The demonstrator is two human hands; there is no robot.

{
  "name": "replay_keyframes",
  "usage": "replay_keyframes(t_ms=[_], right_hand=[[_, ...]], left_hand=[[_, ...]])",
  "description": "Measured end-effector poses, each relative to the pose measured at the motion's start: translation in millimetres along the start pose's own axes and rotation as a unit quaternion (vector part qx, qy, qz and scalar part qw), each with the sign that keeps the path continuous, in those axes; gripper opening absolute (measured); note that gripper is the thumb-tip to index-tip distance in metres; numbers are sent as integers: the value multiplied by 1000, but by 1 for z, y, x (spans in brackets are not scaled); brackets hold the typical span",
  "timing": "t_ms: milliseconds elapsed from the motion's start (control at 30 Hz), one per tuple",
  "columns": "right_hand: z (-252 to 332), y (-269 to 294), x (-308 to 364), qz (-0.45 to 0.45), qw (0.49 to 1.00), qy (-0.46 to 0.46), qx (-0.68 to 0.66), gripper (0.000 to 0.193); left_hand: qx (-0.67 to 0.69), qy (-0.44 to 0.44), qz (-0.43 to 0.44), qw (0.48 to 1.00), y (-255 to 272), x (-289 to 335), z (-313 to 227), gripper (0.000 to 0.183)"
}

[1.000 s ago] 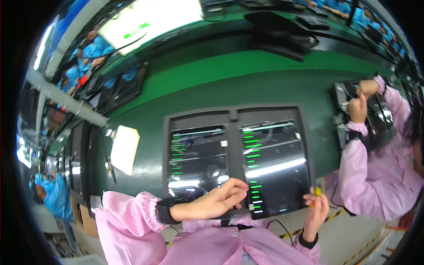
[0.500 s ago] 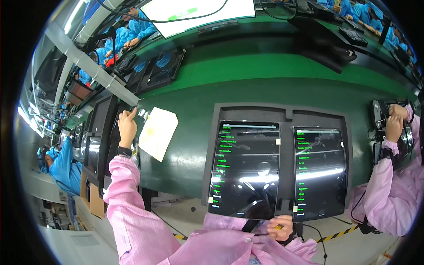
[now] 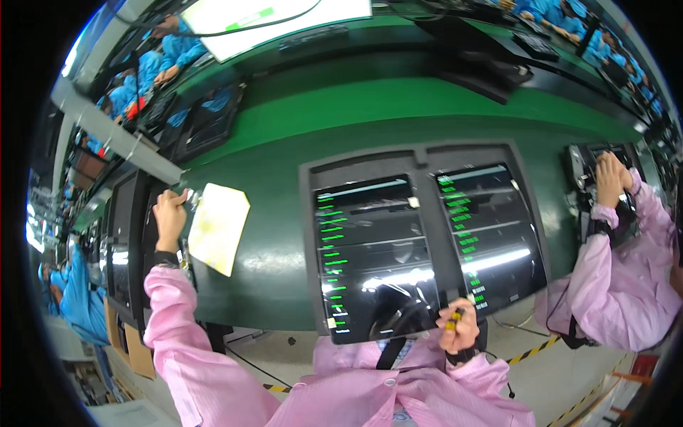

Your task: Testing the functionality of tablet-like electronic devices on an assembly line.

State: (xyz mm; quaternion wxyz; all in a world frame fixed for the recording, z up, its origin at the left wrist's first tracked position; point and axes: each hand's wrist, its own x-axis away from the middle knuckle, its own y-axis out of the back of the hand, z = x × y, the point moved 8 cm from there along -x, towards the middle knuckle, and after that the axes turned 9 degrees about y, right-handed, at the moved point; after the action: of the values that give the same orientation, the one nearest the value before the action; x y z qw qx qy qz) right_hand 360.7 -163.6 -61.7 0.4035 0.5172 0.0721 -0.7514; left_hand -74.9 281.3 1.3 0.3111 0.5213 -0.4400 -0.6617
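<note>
A left tablet [image 3: 377,263] and a right tablet [image 3: 492,242], both black, lie face up in a dark foam tray [image 3: 435,228], long axes running away from the wearer, far ends leaning slightly left, green text down each left side. The right hand [image 3: 461,331], at the tray's near edge between them, curls its fingers around a small yellow-and-black object [image 3: 454,319] that slants up to the right. The left hand [image 3: 170,219] is at a small shiny item [image 3: 192,199] beside a pale yellow sheet [image 3: 219,228]; whether its bent fingers grasp it, I cannot tell. The bench [image 3: 274,228] is green; workers in blue [image 3: 181,51] are beyond it, a co-worker in pink [image 3: 615,292] at right
</note>
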Motion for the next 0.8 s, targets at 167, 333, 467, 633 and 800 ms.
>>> replay_keyframes(t_ms=[167,333,467,633,800], right_hand=[[-1,10,3,-79,978,-148,-120,8],[26,6,48,-105,915,-351,-170,9],[25,-6,69,-82,852,-471,-211,10],[22,-13,56,-55,870,-440,-218,14],[20,-16,57,-82,853,-457,-241,12]], left_hand=[[15,81,-107,991,52,-14,-18,34],[167,-69,-126,975,106,21,-122,40],[174,-147,-139,964,139,48,-201,40],[203,-179,-124,955,156,68,-247,39],[168,-181,-117,962,162,82,-257,41]])
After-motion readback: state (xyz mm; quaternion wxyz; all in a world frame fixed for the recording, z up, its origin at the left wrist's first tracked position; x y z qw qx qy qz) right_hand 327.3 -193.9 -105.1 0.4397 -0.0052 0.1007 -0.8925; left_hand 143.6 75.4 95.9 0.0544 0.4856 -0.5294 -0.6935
